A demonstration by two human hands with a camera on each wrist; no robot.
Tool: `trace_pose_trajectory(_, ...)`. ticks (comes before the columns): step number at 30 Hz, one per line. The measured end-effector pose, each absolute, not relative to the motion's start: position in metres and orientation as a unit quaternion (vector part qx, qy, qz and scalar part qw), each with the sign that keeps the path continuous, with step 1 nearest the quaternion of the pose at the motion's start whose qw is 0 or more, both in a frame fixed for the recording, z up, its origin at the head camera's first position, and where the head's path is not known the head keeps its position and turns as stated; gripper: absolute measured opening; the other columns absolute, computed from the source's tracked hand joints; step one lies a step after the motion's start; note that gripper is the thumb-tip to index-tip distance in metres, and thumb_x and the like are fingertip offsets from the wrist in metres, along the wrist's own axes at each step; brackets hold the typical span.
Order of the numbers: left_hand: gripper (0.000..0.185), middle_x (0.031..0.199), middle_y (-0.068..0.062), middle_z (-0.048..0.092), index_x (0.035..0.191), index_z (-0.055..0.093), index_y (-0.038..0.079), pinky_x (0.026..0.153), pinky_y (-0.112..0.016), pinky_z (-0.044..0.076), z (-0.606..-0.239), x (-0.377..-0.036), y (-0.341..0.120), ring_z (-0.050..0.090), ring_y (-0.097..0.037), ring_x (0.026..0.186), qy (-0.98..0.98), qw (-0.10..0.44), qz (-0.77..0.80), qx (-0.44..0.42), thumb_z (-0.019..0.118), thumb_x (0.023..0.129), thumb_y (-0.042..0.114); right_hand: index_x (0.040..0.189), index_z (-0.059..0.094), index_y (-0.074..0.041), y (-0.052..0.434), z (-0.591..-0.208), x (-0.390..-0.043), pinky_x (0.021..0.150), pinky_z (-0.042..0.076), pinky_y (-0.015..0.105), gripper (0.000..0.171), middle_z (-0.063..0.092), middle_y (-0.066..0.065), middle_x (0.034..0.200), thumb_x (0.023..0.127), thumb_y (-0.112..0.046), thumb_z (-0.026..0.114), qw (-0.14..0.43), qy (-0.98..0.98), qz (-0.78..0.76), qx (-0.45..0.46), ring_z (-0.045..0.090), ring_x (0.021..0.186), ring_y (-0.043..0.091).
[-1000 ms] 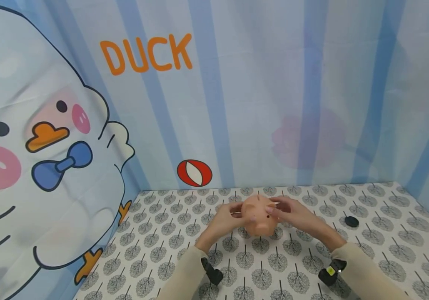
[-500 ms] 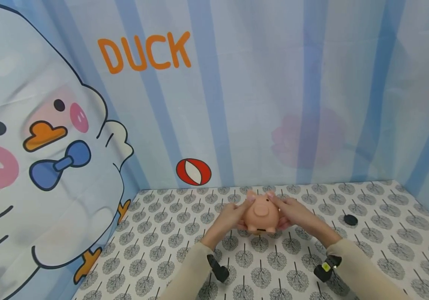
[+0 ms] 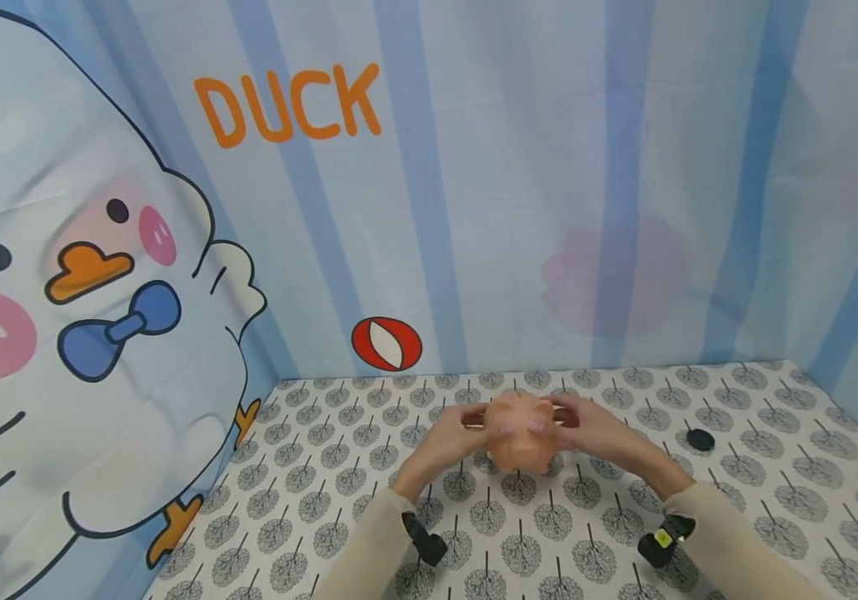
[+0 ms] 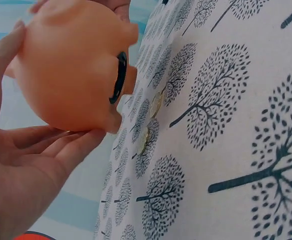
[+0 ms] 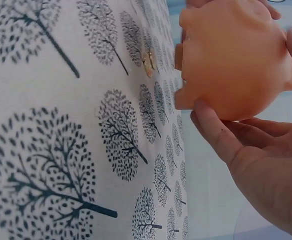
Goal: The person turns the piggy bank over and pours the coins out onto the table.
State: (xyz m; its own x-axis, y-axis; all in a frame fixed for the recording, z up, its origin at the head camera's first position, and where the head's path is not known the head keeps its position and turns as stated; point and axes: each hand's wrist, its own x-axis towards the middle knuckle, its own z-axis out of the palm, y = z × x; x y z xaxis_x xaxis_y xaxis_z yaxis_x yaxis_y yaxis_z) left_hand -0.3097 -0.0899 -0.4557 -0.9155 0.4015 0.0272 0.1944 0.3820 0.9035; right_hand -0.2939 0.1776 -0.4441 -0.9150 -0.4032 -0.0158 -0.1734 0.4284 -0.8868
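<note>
An orange-pink piggy bank (image 3: pixel 521 450) is held up between both hands over the patterned cloth, its snout side toward me and blurred in the head view. My left hand (image 3: pixel 447 437) grips its left side, thumb on the front and fingers underneath and behind. On the opposite side my right hand (image 3: pixel 596 427) holds it the same way. A dark opening (image 4: pixel 118 77) shows in its underside in the left wrist view. Below it, gold-coloured coins (image 4: pixel 157 104) lie on the cloth, and the right wrist view shows coins (image 5: pixel 147 65) too.
A small round black disc (image 3: pixel 700 439) lies on the tablecloth (image 3: pixel 369 533) to the right of the hands. Behind the table hangs a blue striped curtain (image 3: pixel 504 208) with a printed duck and lettering. A black camera is strapped at each wrist.
Half a second ago the piggy bank was tilted back, snout raised and underside edge showing. Now both hands have tipped its top forward again, much as it stood one second ago.
</note>
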Motion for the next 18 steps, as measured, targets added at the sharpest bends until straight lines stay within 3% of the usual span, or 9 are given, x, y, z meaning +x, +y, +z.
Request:
trace_pose_trajectory(3, 0.061, 0.146, -0.012, 0.066, 0.148, 0.06, 0.012, 0.106, -0.041, 0.061, -0.4545, -0.309, -0.0906, 0.067, -0.031, 0.132, 0.814, 0.095, 0.539, 0.195, 0.079, 0.095, 0.035, 0.162, 0.037, -0.007, 0.1783, -0.4459, -0.293, 0.109, 0.058, 0.054, 0.09, 0.054, 0.026, 0.154, 0.092, -0.043, 0.081, 0.103, 0.839, -0.497, -0.194, 0.057, 0.139, 0.044)
trace_pose_trajectory(7, 0.067, 0.148, -0.01, 0.064, 0.151, 0.058, 0.017, 0.106, -0.035, 0.061, -0.4573, -0.3066, -0.0907, 0.067, -0.029, 0.131, 0.786, 0.109, 0.569, 0.214, 0.085, 0.091, 0.027, 0.162, 0.039, -0.01, 0.1764, -0.4489, -0.2894, 0.105, 0.06, 0.052, 0.097, 0.055, 0.021, 0.154, 0.084, -0.042, 0.088, 0.083, 0.846, -0.49, -0.193, 0.06, 0.135, 0.042)
trace_pose_trajectory(14, 0.095, 0.166, -0.005, 0.046, 0.163, 0.04, 0.02, 0.124, -0.035, 0.046, -0.4607, -0.3051, -0.0934, 0.049, -0.028, 0.151, 0.792, 0.082, 0.552, 0.247, 0.092, 0.083, 0.016, 0.165, 0.029, -0.005, 0.1718, -0.4504, -0.285, 0.102, 0.063, 0.048, 0.104, 0.039, 0.027, 0.163, 0.084, -0.025, 0.091, 0.046, 0.829, -0.507, -0.23, 0.052, 0.14, 0.052)
trace_pose_trajectory(18, 0.095, 0.165, -0.006, 0.046, 0.162, 0.041, 0.018, 0.124, -0.035, 0.046, -0.4618, -0.3095, -0.0946, 0.049, -0.028, 0.151, 0.795, 0.07, 0.547, 0.251, 0.092, 0.082, 0.015, 0.165, 0.03, -0.006, 0.1693, -0.4514, -0.2862, 0.101, 0.063, 0.051, 0.102, 0.04, 0.026, 0.163, 0.084, -0.024, 0.09, 0.031, 0.834, -0.498, -0.235, 0.054, 0.138, 0.051)
